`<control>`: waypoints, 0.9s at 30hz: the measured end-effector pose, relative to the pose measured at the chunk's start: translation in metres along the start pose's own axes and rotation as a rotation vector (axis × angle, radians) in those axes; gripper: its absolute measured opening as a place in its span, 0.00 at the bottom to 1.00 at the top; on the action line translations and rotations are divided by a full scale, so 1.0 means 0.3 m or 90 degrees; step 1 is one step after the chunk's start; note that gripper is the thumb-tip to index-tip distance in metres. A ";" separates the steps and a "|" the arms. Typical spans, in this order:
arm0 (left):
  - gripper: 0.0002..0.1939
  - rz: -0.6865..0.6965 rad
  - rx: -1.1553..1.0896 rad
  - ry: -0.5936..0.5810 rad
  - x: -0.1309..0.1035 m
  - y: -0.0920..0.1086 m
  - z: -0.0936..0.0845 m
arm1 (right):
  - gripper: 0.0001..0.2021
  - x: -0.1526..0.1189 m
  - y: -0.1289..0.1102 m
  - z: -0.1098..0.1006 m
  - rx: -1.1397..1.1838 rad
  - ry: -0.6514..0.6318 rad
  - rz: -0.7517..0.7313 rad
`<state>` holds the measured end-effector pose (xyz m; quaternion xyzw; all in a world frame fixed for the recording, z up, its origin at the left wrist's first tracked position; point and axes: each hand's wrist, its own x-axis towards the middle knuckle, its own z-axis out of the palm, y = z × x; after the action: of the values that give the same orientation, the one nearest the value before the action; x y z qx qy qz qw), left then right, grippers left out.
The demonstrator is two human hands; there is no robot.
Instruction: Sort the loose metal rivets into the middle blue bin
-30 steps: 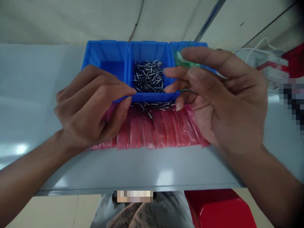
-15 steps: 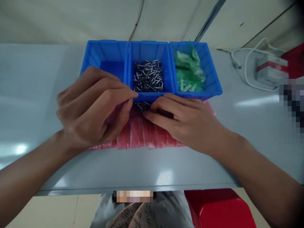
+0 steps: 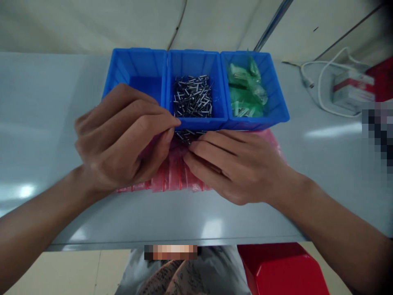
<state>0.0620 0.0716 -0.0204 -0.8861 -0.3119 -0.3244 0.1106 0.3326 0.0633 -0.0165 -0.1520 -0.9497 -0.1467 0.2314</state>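
My left hand (image 3: pixel 123 135) has thumb and forefinger pinched on the top edge of a pink plastic bag, just in front of the blue bins. Under both hands lies a row of overlapping pink bags (image 3: pixel 172 176). My right hand (image 3: pixel 236 164) lies palm down on those bags. Its fingertips touch a small heap of loose metal pins (image 3: pixel 186 135) at the bags' mouths, and its grip there is hidden. Behind stand three joined blue bins: the left bin (image 3: pixel 138 67) holds nothing visible, the middle bin (image 3: pixel 193 61) holds metal pins, and the right bin (image 3: pixel 276 98) holds green bags (image 3: pixel 245 90).
The grey table (image 3: pixel 46 123) ends at a front edge close to my body. A white cable (image 3: pixel 319 78) and a white-and-red box (image 3: pixel 353 90) lie at the right. A red stool (image 3: pixel 282 270) stands below the table edge.
My right hand held a green bag above the right bin a second ago. It has since come down without it onto the pink bags beside the loose pins. My left hand has stayed put.
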 end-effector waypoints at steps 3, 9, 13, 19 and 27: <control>0.37 0.036 -0.008 0.033 0.002 -0.013 0.011 | 0.10 0.008 0.000 -0.008 0.071 0.092 0.135; 0.41 0.063 -0.018 0.011 0.007 -0.003 0.006 | 0.10 0.033 -0.019 -0.056 0.357 0.212 0.418; 0.50 0.044 0.013 -0.003 0.001 0.006 0.001 | 0.14 0.040 -0.039 -0.068 0.464 0.209 0.565; 0.45 0.066 -0.013 0.060 0.002 -0.013 0.013 | 0.09 0.041 -0.046 -0.042 0.519 0.361 0.648; 0.28 -0.002 -0.065 0.055 0.000 0.003 0.003 | 0.11 0.047 -0.042 -0.031 0.683 0.407 0.600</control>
<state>0.0630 0.0711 -0.0211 -0.8752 -0.2911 -0.3784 0.0780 0.3199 0.0518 -0.0044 -0.3569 -0.6132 0.4093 0.5736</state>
